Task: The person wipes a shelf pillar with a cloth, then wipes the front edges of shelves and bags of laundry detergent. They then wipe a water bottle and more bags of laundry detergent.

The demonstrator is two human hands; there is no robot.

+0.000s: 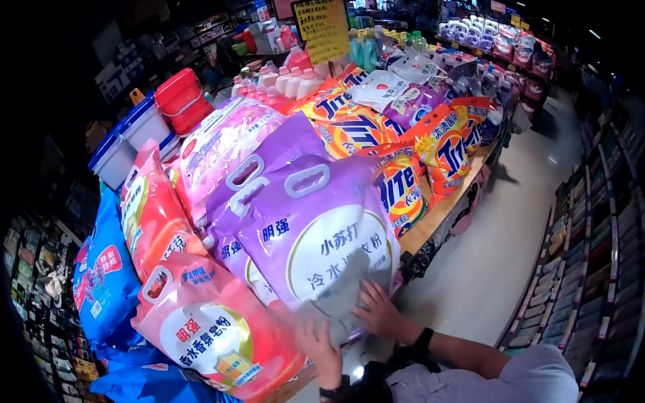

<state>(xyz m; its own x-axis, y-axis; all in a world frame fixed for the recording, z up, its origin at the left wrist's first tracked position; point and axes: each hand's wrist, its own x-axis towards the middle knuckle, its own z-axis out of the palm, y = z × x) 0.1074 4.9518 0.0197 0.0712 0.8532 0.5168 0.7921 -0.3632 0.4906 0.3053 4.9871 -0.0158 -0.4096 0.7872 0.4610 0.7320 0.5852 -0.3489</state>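
Note:
A large purple bag (323, 230) with a white round label and a handle cut-out lies on the display, overlapping another purple bag behind it. At its lower right edge rests my right hand (376, 310), fingers spread on the plastic. My left hand (319, 351) is at the bag's bottom corner, slightly blurred, fingers apart. Left of it lies a pink-red bag (220, 333) with a handle hole. Behind the purple bags is a pink bag (224, 144).
Orange bags (441, 151) line the wooden table edge (426, 233). Blue bags (108, 273) and a red bucket (182, 100) are at left. A yellow sign (324, 31) stands behind. Shelves (587, 256) flank the aisle at right.

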